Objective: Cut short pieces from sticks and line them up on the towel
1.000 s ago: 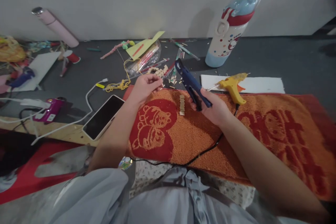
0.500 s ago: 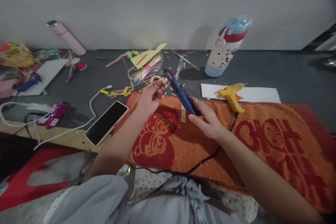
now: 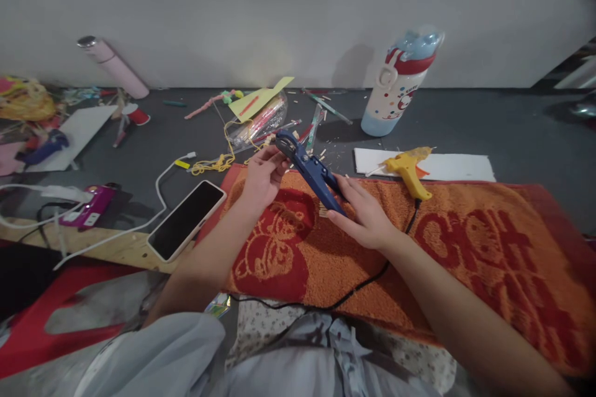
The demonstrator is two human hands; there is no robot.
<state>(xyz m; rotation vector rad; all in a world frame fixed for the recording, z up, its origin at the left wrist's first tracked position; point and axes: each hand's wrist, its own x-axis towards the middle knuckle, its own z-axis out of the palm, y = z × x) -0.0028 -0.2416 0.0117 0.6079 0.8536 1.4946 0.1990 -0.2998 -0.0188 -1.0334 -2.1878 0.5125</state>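
Observation:
My right hand (image 3: pixel 365 211) is closed round the handles of a blue hand cutter (image 3: pixel 311 169), whose dark jaw points up and to the left. The handles are spread apart. At the jaw, my left hand (image 3: pixel 263 177) pinches a small piece made of cream-coloured bits (image 3: pixel 271 141), mostly hidden behind the fingers and the tool. Under both hands lies an orange and red towel (image 3: pixel 354 260). Short pale sticks (image 3: pixel 323 211) rest on it, partly covered by the cutter.
A yellow glue gun (image 3: pixel 410 170) lies on a white board (image 3: pixel 465 166), its black cord crossing the towel. Behind are a character bottle (image 3: pixel 395 90), plastic-wrapped sticks (image 3: pixel 267 121), and yellow yarn (image 3: pixel 214 163). A phone (image 3: pixel 187 220) and purple power strip (image 3: pixel 90 206) are left.
The cutter has tilted and moved left, bringing its jaw to my left fingers and the cream-coloured piece. My left hand has shifted slightly left and down.

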